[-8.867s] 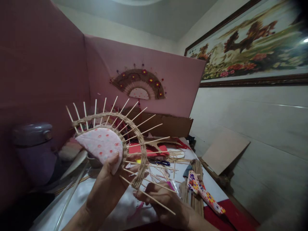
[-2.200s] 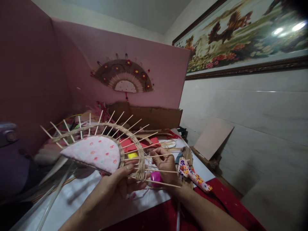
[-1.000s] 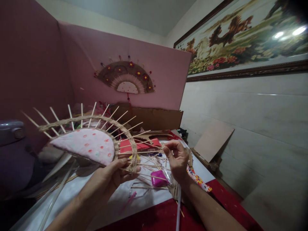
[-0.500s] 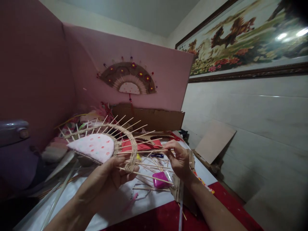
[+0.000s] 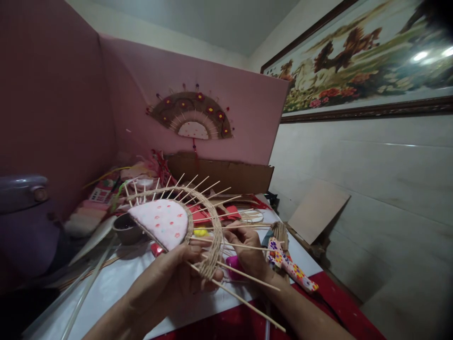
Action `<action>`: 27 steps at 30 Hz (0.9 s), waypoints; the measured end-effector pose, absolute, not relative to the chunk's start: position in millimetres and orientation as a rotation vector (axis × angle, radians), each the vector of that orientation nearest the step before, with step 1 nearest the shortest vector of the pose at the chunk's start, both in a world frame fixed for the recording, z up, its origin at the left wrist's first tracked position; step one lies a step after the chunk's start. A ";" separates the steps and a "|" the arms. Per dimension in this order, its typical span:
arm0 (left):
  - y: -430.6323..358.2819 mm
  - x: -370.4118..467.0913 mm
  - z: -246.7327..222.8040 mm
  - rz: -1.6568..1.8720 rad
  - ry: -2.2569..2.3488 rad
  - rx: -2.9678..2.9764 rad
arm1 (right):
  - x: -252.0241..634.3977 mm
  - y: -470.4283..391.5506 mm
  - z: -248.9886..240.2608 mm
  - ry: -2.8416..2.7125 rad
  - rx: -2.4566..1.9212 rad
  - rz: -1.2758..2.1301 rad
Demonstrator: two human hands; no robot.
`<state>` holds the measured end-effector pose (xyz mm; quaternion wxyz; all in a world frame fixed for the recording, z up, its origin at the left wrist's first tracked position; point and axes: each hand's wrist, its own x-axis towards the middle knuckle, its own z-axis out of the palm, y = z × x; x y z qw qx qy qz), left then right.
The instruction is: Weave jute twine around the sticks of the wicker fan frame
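Note:
A half-round fan frame [image 5: 165, 219] hangs tilted over the table, with a white, red-spotted padded centre, twine-wrapped arcs and thin wooden sticks fanning outward. My left hand [image 5: 173, 271] is closed around its lower right end, thumb on top and fingers underneath. Close to the outer twine arc [image 5: 216, 222], my right hand [image 5: 249, 250] has its thumb and fingers pinched on one of the wooden sticks [image 5: 207, 230]. The lowest sticks [image 5: 255, 309] stick out far past the arc, below my right hand. A magenta object [image 5: 232, 267] is partly hidden behind that hand.
A flower-patterned glue gun [image 5: 283, 257] lies right of my right hand. Behind the frame are red sheets [image 5: 230, 212], a yellow lump [image 5: 201, 232] and a dark bowl [image 5: 127, 230]. A finished fan [image 5: 193, 115] hangs on the pink wall; cardboard [image 5: 219, 174] stands below it.
The fan frame has shifted right and slightly down with my left hand. My right hand has slid inward along the sticks toward the twine arc, and the glue gun has come into view.

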<state>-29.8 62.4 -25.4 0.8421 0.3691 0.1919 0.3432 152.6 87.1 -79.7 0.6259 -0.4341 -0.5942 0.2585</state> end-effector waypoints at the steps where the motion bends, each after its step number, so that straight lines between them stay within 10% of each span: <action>1: 60.7 -28.2 -24.9 0.709 0.414 0.779 | 152.0 86.3 -79.2 -1.371 -0.998 0.607; 27: 62.8 -29.5 -23.4 0.897 0.388 0.897 | 155.4 83.6 -79.1 -1.493 -1.108 0.462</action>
